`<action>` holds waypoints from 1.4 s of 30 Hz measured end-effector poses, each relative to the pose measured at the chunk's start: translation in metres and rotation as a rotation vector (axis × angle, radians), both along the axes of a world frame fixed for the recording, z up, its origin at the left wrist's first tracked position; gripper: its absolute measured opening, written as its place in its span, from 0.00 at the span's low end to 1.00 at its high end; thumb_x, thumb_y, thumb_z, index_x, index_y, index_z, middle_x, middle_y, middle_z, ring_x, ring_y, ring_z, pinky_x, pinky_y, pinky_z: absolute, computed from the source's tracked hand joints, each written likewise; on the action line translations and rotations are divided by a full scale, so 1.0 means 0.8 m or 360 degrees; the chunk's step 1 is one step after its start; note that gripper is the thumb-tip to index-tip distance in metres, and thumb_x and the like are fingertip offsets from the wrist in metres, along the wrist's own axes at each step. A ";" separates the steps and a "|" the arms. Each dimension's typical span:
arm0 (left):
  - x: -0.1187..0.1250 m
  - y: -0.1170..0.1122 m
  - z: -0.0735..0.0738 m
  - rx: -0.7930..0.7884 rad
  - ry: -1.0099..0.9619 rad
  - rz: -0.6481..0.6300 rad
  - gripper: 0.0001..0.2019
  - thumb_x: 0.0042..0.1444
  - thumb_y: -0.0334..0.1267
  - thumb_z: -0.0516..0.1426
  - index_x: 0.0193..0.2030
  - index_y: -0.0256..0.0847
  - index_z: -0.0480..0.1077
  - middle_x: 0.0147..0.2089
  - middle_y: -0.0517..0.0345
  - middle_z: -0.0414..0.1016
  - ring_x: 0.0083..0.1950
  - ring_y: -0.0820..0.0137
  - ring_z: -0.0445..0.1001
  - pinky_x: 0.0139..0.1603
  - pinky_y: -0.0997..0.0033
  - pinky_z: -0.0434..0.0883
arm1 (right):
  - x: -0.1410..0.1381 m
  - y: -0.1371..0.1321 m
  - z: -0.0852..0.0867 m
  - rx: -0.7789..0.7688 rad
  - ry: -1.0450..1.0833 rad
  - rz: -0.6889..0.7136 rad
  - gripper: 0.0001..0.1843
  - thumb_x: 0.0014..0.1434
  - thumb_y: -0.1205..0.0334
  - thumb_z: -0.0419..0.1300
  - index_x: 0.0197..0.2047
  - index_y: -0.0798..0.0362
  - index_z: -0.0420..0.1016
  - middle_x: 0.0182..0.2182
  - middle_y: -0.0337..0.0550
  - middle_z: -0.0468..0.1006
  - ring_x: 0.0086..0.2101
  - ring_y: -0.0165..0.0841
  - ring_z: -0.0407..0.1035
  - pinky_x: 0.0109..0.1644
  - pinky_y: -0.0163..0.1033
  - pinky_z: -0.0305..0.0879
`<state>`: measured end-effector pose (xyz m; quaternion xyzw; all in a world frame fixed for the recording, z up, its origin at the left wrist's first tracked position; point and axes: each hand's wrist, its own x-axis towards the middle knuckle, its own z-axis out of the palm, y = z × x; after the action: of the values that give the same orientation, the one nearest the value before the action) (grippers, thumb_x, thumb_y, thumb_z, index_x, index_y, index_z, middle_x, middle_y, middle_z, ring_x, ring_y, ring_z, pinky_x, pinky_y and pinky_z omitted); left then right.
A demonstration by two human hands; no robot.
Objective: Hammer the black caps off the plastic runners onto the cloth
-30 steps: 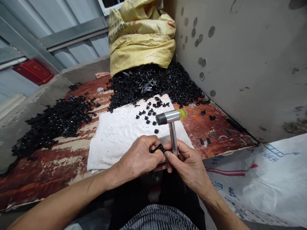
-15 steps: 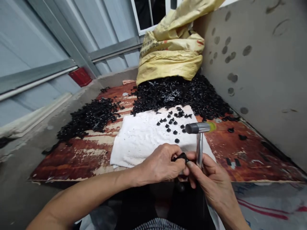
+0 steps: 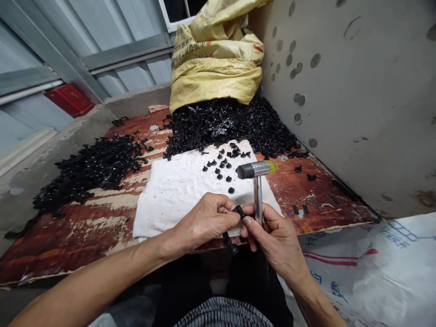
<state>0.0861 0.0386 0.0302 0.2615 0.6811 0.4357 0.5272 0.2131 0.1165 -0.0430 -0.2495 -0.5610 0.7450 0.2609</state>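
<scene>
Hands close together: black plastic runner pinched, mallet upright

Our left hand has the runner clenched in its fingers, one end hanging below them. Our right hand is clenched round the mallet's steel handle, thumb beside the runner — contact hard to tell from here. Just past the fingertips lies a white cloth with loose black studs, a black heap beyond.

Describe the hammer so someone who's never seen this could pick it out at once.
Start at the yellow sack, then drop past the black pile to the white cloth. At its near edge, the right hand grips an upright hammer, next to the left hand's black plastic piece. Its shiny metal handle and yellow tip stand out.
</scene>
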 end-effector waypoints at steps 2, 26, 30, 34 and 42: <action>0.001 0.002 0.001 -0.0018 0.0004 0.0037 0.06 0.48 0.25 0.56 0.25 0.38 0.65 0.16 0.68 0.68 0.18 0.81 0.66 0.19 0.83 0.57 | 0.000 0.000 -0.001 0.0014 0.0001 0.0007 0.14 0.53 0.53 0.65 0.37 0.52 0.71 0.17 0.32 0.71 0.14 0.23 0.60 0.17 0.28 0.58; -0.009 0.018 -0.004 -0.0241 0.0079 -0.0039 0.08 0.36 0.34 0.53 0.11 0.39 0.60 0.13 0.64 0.57 0.16 0.79 0.53 0.17 0.75 0.50 | 0.002 -0.002 -0.003 0.0388 -0.0058 -0.0053 0.03 0.56 0.62 0.57 0.35 0.51 0.71 0.18 0.32 0.68 0.16 0.26 0.59 0.18 0.33 0.57; -0.017 0.018 -0.009 -0.0295 0.0291 -0.0220 0.07 0.38 0.34 0.56 0.15 0.40 0.62 0.14 0.66 0.56 0.16 0.78 0.51 0.17 0.75 0.47 | 0.001 -0.001 -0.001 0.0324 -0.0042 -0.0071 0.04 0.56 0.61 0.58 0.35 0.51 0.71 0.17 0.31 0.68 0.16 0.25 0.59 0.18 0.32 0.56; -0.025 0.016 -0.004 -0.0325 0.0430 -0.0383 0.04 0.41 0.35 0.55 0.20 0.40 0.64 0.16 0.66 0.58 0.18 0.77 0.54 0.19 0.75 0.49 | 0.002 -0.003 0.001 0.0224 -0.0029 -0.0052 0.07 0.55 0.57 0.61 0.34 0.51 0.72 0.17 0.31 0.68 0.15 0.25 0.58 0.18 0.31 0.56; -0.038 -0.007 0.029 -0.0131 0.0387 -0.0348 0.09 0.46 0.41 0.55 0.23 0.40 0.61 0.19 0.68 0.58 0.19 0.80 0.53 0.19 0.77 0.51 | -0.002 -0.004 -0.003 0.0035 0.0002 -0.0125 0.18 0.54 0.47 0.65 0.38 0.52 0.73 0.17 0.35 0.71 0.14 0.26 0.60 0.16 0.31 0.57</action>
<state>0.0555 0.0330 0.0534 0.3632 0.7245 0.3126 0.4954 0.2118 0.1129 -0.0456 -0.2678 -0.5589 0.7280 0.2930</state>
